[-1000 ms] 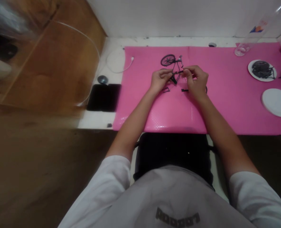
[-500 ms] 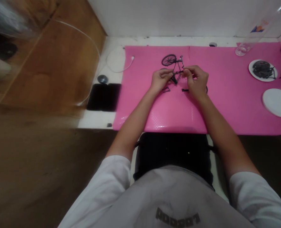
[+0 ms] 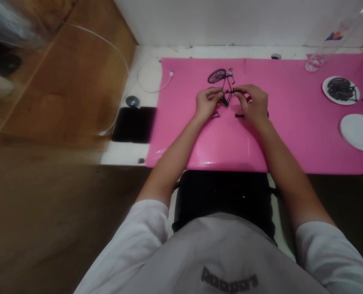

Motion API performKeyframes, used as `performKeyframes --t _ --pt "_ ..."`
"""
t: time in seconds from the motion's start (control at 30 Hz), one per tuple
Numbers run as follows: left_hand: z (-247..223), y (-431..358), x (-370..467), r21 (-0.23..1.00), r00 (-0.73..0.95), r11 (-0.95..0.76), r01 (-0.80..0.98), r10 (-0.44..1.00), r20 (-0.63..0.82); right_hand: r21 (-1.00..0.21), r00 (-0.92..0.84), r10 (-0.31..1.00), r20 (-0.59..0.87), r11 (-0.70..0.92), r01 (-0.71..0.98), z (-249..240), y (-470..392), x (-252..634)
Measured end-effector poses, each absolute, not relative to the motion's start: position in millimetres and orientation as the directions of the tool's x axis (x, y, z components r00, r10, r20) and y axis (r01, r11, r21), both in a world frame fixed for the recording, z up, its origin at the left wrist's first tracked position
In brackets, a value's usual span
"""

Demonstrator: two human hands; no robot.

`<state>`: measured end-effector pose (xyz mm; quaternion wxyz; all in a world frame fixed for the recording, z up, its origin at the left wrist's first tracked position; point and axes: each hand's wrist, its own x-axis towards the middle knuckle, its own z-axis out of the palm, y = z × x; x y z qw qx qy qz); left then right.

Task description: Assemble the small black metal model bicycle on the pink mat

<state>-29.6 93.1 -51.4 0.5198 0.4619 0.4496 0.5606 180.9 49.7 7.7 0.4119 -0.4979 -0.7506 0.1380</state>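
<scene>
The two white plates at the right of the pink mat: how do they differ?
The far plate holds a heap of dark parts; the near plate shows only bare white surface. The far plate looks smaller and lies closer to the wall; the near plate lies closer to the mat's front edge. Both are round, white and lie flat on the pink mat.

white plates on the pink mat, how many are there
2. One white plate, holding dark parts, lies near the mat's far right edge; a bare white plate lies just nearer the person. More may sit beyond the frame's right edge.
</scene>
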Motion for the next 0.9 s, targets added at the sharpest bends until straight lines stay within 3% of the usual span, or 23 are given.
performKeyframes --t 0.27,0.47,0.73,0.9 --pt "-45 92 -27 0.978 -0.094 -0.174 -0.117 0.982 0.164 -0.641 -0.189 0.873 0.450 0.463 0.613 8 51 181" --pt "-68 109 -27 0.959 -0.046 -0.265 -0.098 0.964 0.262 -0.558 -0.169 0.855 0.491 0.458 0.692 3 54 183" --pt "-101 135 -35 0.898 0.042 -0.439 -0.043 0.897 0.440 -0.520 -0.120 0.937 0.328 0.286 0.805 2 55 182" --pt "-97 129 -31 0.879 0.031 -0.477 -0.005 0.879 0.477 -0.524 -0.159 0.932 0.326 0.318 0.790 0 55 182"
